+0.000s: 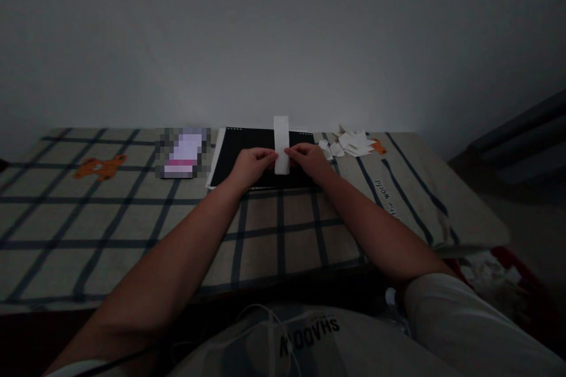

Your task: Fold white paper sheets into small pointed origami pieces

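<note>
A narrow white paper strip (281, 135) stands upright over a black mat (239, 150) on the checked cloth. My left hand (251, 166) pinches the strip's lower left edge and my right hand (309, 160) pinches its lower right edge. Both hands rest on the black mat, fingertips almost meeting at the strip's bottom end. The strip's upper end rises free above the mat's far edge.
A pile of small white paper pieces (349, 142) lies right of the mat. A blurred pink and white object (182, 153) lies left of it. An orange bear print (99, 166) marks the cloth at far left. The wall stands right behind; the surface's edge drops off at right.
</note>
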Motion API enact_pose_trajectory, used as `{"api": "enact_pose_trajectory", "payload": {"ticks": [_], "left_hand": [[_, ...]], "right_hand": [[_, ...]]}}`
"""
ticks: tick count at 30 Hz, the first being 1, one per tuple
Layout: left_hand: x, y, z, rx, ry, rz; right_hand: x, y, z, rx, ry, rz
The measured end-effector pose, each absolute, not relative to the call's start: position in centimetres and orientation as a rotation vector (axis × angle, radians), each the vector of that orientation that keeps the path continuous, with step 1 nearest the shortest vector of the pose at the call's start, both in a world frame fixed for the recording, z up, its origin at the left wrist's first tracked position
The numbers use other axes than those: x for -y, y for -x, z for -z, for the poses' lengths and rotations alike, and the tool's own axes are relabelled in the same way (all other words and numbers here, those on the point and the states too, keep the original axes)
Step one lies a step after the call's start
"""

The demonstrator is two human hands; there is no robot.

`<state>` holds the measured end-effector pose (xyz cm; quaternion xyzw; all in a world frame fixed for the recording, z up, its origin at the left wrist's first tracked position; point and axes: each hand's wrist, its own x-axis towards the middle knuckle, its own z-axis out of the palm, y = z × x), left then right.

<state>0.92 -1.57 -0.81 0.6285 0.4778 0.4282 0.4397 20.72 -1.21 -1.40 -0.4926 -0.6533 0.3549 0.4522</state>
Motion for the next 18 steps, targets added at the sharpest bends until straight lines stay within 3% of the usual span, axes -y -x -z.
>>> {"api": "enact_pose_trajectory", "payload": {"ticks": [18], "left_hand": [[1.28,-1.03,1.13,-1.184,-1.438,-1.072]], "right_hand": [[0.75,-20.74,2.07,1.541,1.184,-1.006]]}}
